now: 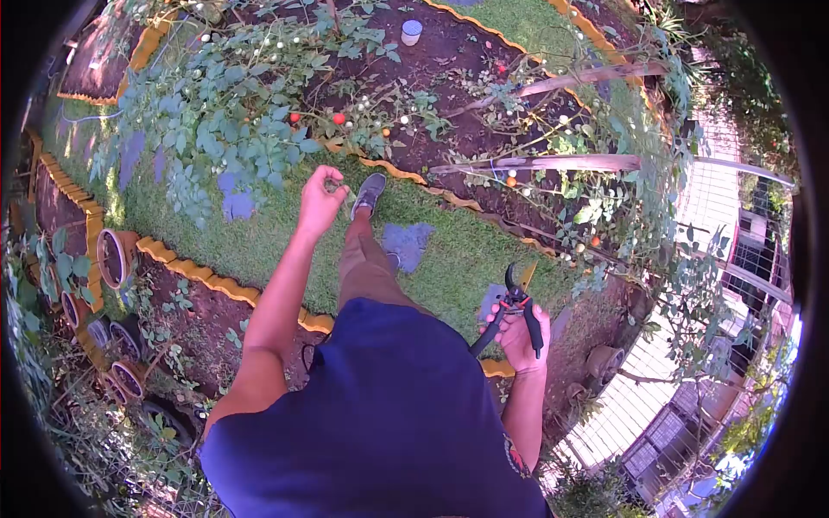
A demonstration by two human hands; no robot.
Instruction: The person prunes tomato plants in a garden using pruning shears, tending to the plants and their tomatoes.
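Observation:
My right hand (523,344) is wrapped round a pair of pruning shears (518,302) with black handles and red parts near the pivot. Their blades point up and stand apart. My left hand (321,200) is raised over the grass, its fingers curled into a pinch; whatever they hold, if anything, is too small to make out. Leafy tomato plants (220,129) grow just beyond this hand. A red tomato (338,118) hangs there among several smaller pale ones.
Scalloped yellow edging (199,274) borders the soil beds. Wooden stakes (561,163) lean across the plants at right. Flat grey stones (408,245) lie in the grass (449,281) by my feet. Clay pots (116,258) stand at left, and a white container (412,33) sits in the far bed.

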